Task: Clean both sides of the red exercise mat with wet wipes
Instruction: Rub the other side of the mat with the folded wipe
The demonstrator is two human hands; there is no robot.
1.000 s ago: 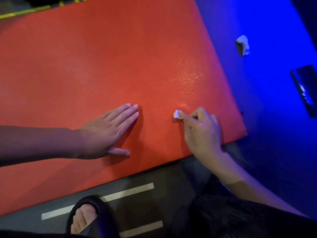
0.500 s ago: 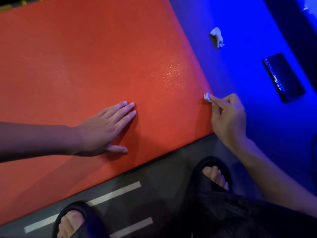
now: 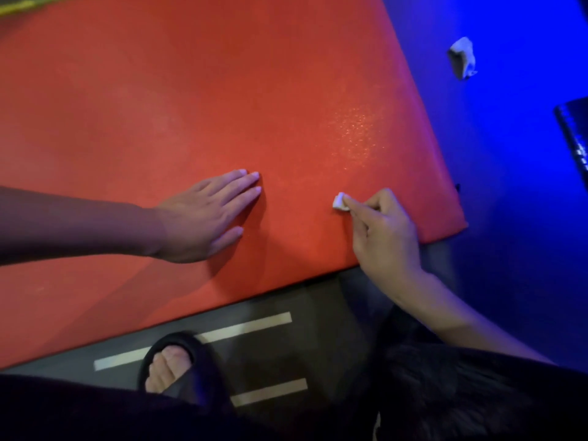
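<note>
Red exercise mat (image 3: 191, 100) lying flat on the floor, its pebbled surface glistening near its right edge. Left hand (image 3: 203, 218) rests flat on the mat, fingers straight. Right hand (image 3: 386, 237) pinches a small folded white wet wipe (image 3: 339, 202) against the mat near its right corner. A crumpled wipe (image 3: 463, 57) lies right of the mat.

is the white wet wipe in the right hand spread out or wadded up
Wadded up: the white wet wipe is a tiny lump pinched by the right hand against the red exercise mat.
</note>
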